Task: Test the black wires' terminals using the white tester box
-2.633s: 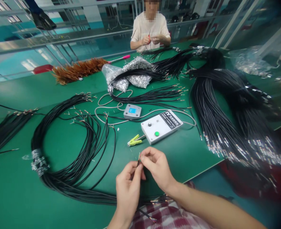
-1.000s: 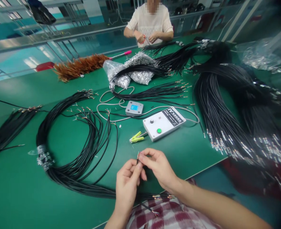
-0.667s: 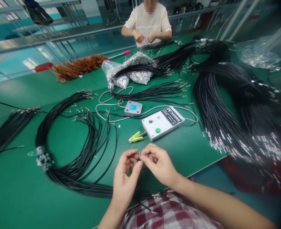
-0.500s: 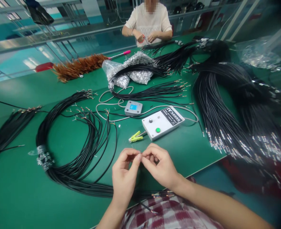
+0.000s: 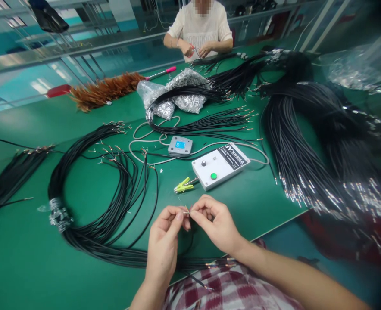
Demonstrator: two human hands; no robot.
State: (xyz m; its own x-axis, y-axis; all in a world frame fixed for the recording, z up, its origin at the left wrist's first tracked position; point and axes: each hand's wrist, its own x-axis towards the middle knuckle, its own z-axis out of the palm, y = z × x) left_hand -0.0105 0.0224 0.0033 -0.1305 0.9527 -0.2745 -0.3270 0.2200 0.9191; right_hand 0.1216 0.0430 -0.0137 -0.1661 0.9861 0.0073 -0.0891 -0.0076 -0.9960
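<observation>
Green table [image 5: 19, 262] carries a looped black cable bundle [image 5: 56, 176] on the left; a white box [image 5: 223, 171] with its yellow clip [image 5: 184, 186] lies just beyond the hands. Left hand [image 5: 163, 241] and right hand [image 5: 218, 226] both pinch one thin wire [image 5: 186, 212] between their fingertips.

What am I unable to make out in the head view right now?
Pinched wire ends: head view, partly hidden by the left hand and right hand.
Small print on the white box: head view, too small.
Far-left cable bundle: head view, cut off by the picture's left edge.
Rightmost wire tips: head view, blurred.
</observation>
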